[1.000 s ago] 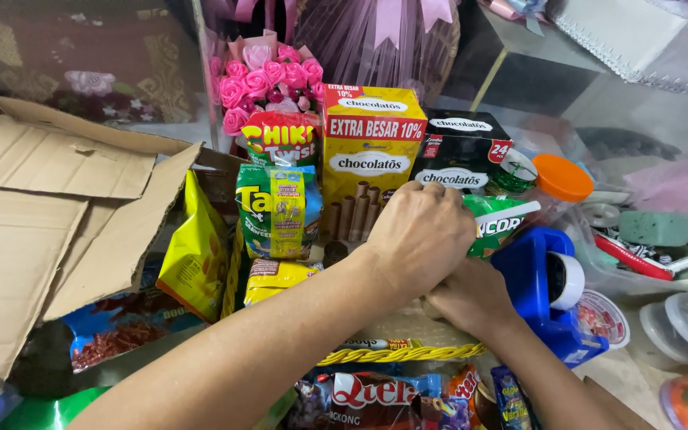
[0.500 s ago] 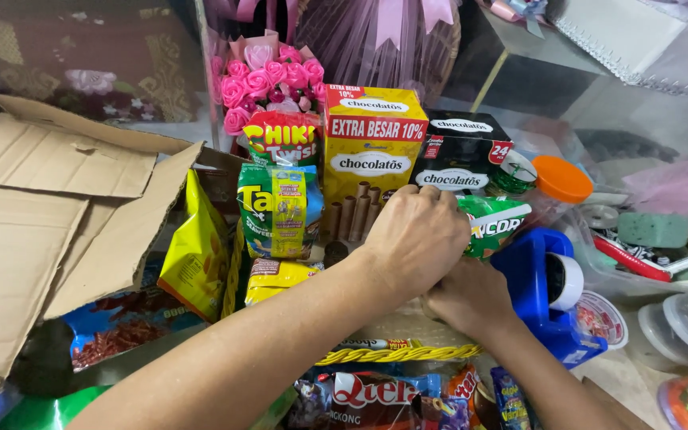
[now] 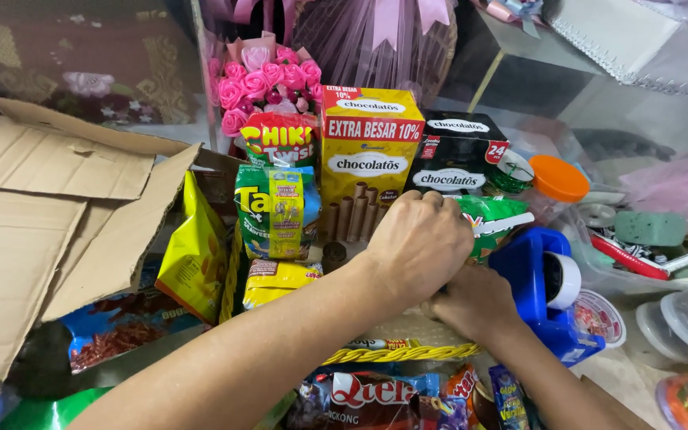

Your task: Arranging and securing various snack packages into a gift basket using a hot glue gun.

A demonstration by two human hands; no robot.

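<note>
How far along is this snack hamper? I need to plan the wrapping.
Done: the yellow wafer-stick box, black box and pink fabric roses stand at the back. In hand: left hand and right hand press together by the green packet. Left: loose packets lie in front.

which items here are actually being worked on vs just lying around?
In hand:
left hand, fist over the green snack packet
right hand, beneath the left
yellow woven basket rim
tall yellow snack box

Lying about:
flattened cardboard
blue tape dispenser
pink fabric roses
orange-lidded jar
</note>
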